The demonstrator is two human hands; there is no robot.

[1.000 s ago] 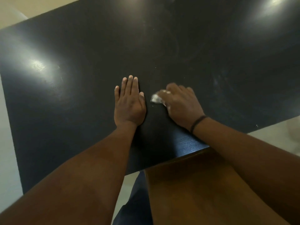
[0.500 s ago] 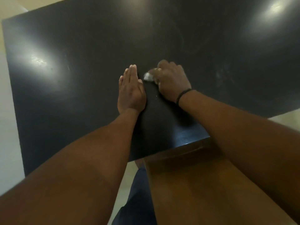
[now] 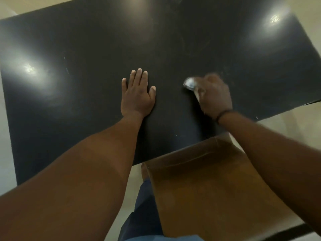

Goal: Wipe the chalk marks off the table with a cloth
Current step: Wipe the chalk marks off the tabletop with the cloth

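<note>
Black and glossy, one table (image 3: 86,105) fills most of the view, its long axis running left to right and tilted a little so the far right corner sits higher than the left; two bright patches of reflected light (image 3: 30,70) lie on it, one toward each end. Two bare hands are on the top. The left hand (image 3: 137,96) lies flat, palm down, with straight fingers close together pointing away from the person toward the far edge, and the thumb spread to the right. The right hand (image 3: 215,96) is blurred, well apart from the left, its fingers curled down over one small pale cloth (image 3: 190,83) and pressing it to the surface. Only a bunched end of that cloth shows, poking out to the left of the knuckles; the rest is hidden under the hand, so its long axis cannot be told. One dark band (image 3: 223,113) circles the right wrist. Faint chalk marks (image 3: 184,40) show as thin pale curved lines on the tabletop beyond the right hand, with a short streak (image 3: 66,68) off to the left and a few specks near the front edge; I cannot count them surely. One brown wooden seat (image 3: 208,185) sits at the near edge, beside a dark blue trouser leg (image 3: 139,214).
</note>
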